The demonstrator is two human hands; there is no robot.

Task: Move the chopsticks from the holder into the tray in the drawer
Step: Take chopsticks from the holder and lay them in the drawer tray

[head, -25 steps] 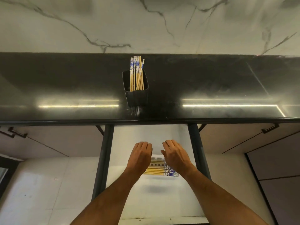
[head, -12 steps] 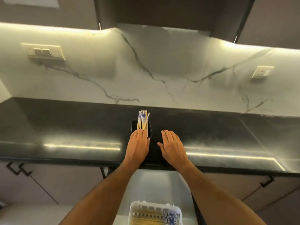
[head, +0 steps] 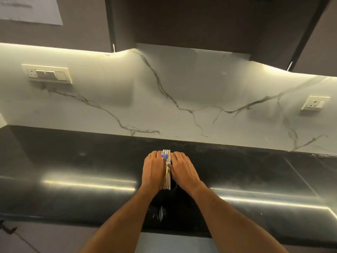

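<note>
On glossy black counter (head: 73, 161), both hands' fingers (head: 155, 156) clasp slender wooden chopsticks (head: 166, 177) (blue-patterned tops)

Two bare forearms come up from the lower edge of the frame toward the centre. No sleeve, watch, ring or glove is visible on them. The left hand (head: 154, 168) and the right hand (head: 183, 168) are bare, with short nails.

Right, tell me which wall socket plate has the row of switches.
The wide plate on the left; the small plate on the right has just a socket.
</note>
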